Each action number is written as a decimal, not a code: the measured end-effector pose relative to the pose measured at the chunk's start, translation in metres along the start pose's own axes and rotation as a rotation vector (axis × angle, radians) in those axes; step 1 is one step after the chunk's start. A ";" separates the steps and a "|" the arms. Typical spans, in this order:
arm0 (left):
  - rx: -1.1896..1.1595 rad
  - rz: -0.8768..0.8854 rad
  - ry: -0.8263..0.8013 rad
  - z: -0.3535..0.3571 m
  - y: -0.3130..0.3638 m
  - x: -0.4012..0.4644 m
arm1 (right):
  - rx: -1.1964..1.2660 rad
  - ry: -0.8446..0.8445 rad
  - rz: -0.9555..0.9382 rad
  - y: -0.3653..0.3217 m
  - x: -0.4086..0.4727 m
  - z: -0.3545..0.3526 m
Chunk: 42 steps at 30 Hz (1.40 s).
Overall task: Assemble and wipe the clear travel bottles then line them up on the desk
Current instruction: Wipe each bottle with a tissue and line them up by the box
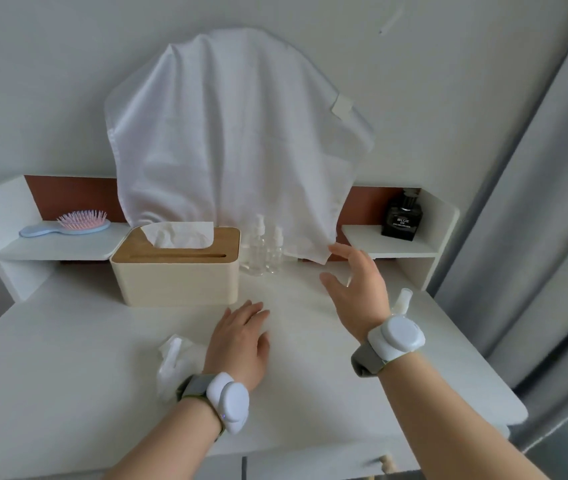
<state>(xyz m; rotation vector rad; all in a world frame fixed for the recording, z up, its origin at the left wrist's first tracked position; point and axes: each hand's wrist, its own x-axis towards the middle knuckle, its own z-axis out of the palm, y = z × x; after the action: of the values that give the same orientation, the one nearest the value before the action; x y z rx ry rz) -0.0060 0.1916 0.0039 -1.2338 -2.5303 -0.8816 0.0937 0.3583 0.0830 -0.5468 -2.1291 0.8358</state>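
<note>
Two clear spray bottles stand upright side by side at the back of the white desk (68, 358), a taller one (256, 249) and a shorter one (276, 252), just right of the tissue box. A third clear bottle piece with a white top (403, 301) shows behind my right wrist, partly hidden. A crumpled white tissue (175, 358) lies on the desk by my left wrist. My left hand (241, 341) rests palm down on the desk, holding nothing. My right hand (355, 289) hovers with fingers spread, right of the two bottles, near the hanging cloth's corner.
A wood-topped tissue box (178, 268) stands at the back. A white cloth (234, 133) hangs over something behind it. On the left shelf lies a hairbrush (68, 225); the right shelf holds a dark perfume bottle (402, 218). A grey curtain (535, 220) hangs at the right.
</note>
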 end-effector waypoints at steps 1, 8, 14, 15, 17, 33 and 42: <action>-0.005 0.006 -0.011 0.000 0.003 -0.001 | -0.039 0.033 -0.025 0.003 -0.003 -0.008; -0.045 -0.001 -0.060 0.004 0.017 -0.006 | -0.210 0.205 0.052 0.035 -0.024 -0.043; -0.076 -0.063 -0.082 0.006 0.028 -0.015 | -0.115 0.133 0.340 0.068 -0.033 -0.051; -0.089 -0.082 -0.085 0.005 0.029 -0.017 | -0.110 0.117 0.384 0.073 -0.033 -0.049; -0.106 -0.112 -0.096 0.004 0.030 -0.020 | -0.076 0.094 0.437 0.082 -0.034 -0.046; -0.231 -0.141 -0.066 -0.008 0.015 -0.019 | -0.016 0.011 0.468 0.094 -0.022 -0.006; -0.379 -0.180 -0.010 -0.025 0.001 -0.008 | 0.176 -0.107 0.345 0.052 -0.020 0.042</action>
<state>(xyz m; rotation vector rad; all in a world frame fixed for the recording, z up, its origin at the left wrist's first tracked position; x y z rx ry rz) -0.0027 0.1722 0.0214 -1.1117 -2.5915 -1.4532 0.0785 0.3661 0.0155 -0.8047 -2.0586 1.2558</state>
